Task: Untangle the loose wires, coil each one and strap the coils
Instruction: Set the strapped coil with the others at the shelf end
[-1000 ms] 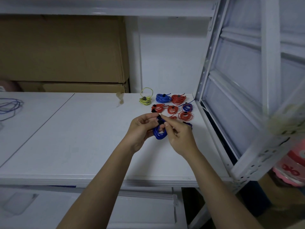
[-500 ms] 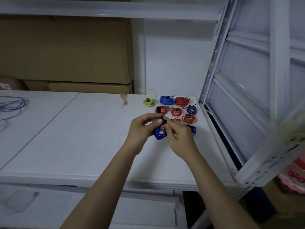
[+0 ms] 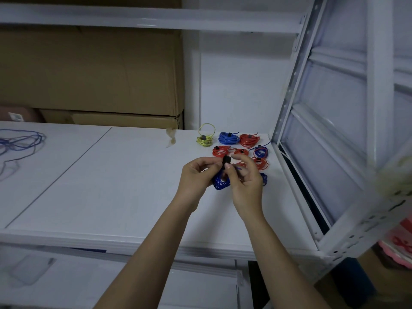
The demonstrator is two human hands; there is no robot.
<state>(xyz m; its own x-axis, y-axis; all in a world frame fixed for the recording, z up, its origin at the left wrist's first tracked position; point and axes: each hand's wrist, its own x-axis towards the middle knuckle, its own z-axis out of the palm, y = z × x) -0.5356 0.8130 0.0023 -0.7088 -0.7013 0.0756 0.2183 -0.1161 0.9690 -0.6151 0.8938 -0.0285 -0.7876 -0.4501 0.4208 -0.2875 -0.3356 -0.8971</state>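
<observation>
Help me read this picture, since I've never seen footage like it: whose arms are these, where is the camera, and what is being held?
There is no machine here. A person wears a camera on the head, looking down at their own two hands. The left hand and right hand together hold a blue wire coil and pinch a black strap at its top. On the white shelf behind lie finished strapped coils: a yellow coil, a blue one and several red coils. Loose tangled wires wait at far left.
</observation>
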